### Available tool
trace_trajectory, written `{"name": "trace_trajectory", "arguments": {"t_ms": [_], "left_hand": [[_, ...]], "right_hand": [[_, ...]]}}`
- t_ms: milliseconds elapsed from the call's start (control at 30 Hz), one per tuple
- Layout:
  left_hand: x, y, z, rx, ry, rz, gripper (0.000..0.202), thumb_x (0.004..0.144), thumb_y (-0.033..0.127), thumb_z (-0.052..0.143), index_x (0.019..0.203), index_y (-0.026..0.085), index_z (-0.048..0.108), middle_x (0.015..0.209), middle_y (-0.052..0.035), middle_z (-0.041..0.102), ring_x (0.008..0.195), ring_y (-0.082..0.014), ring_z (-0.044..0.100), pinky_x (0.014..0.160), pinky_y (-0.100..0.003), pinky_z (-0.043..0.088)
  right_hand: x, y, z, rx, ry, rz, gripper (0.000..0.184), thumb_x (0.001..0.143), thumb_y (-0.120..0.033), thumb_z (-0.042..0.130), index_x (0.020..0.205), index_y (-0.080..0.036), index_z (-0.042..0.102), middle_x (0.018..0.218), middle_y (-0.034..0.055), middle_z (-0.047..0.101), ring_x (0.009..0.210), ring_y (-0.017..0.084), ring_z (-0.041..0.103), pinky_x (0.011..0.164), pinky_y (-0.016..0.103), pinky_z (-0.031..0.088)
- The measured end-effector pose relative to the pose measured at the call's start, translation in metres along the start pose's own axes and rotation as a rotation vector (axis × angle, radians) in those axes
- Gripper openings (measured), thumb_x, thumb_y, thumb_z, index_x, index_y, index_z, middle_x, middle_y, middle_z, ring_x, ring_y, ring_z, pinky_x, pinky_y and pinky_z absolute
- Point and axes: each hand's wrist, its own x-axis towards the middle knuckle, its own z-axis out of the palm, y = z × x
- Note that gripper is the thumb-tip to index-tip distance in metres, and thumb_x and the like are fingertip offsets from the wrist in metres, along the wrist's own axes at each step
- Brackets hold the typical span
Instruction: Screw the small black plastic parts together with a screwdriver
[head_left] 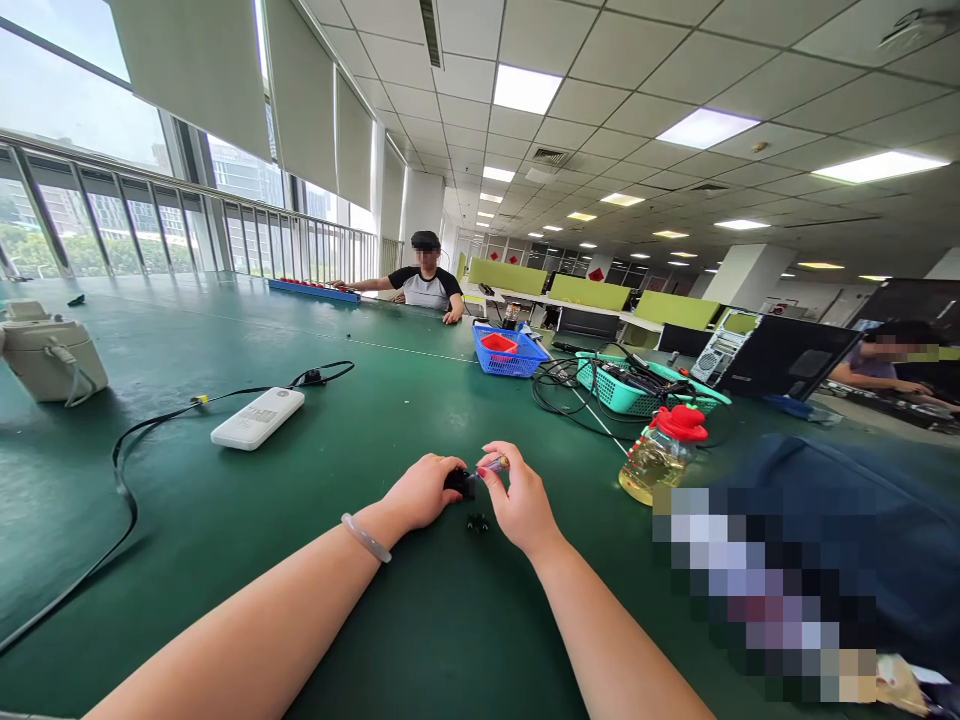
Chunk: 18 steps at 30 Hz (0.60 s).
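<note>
My left hand is closed around a small black part just above the green table. My right hand pinches a small tube-like piece with a gold end, held against the black part. Another small black piece lies on the table between my wrists. A pale bracelet sits on my left wrist.
A white power bank with a black cable lies at the left, a white bag beyond it. An oil bottle with red cap, a blue basket and a teal basket stand right. One person sits across, another at the right.
</note>
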Motion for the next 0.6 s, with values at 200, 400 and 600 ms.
{"name": "trace_trajectory", "arguments": {"t_ms": [200,400,600], "left_hand": [[0.0,0.001,0.002,-0.003,0.021,0.04,0.034,0.082,0.024,0.063,0.116,0.021,0.061,0.114,-0.0071,0.068,0.109,-0.0255,0.058,0.097,-0.038,0.045],[0.0,0.005,-0.001,-0.01,0.114,0.084,0.034,0.086,0.018,0.056,0.12,0.022,0.058,0.121,-0.0067,0.063,0.115,-0.0234,0.053,0.104,-0.039,0.041],[-0.004,0.013,-0.011,0.119,0.195,0.057,0.043,0.09,0.019,0.044,0.131,0.029,0.053,0.125,-0.0075,0.056,0.113,-0.0244,0.049,0.102,-0.041,0.04]], "right_hand": [[0.0,0.0,0.002,0.002,-0.032,0.054,0.015,0.09,-0.03,0.047,0.103,-0.025,0.054,0.089,0.0031,0.069,0.083,0.02,0.066,0.078,0.033,0.051],[0.0,0.0,-0.003,0.114,0.051,0.064,0.022,0.09,-0.033,0.051,0.109,-0.024,0.052,0.089,0.0039,0.069,0.084,0.019,0.067,0.081,0.035,0.052],[0.008,0.018,-0.021,0.446,0.499,0.262,0.032,0.085,-0.044,0.055,0.106,-0.021,0.048,0.068,-0.0031,0.06,0.055,0.014,0.058,0.057,0.029,0.05]]}}
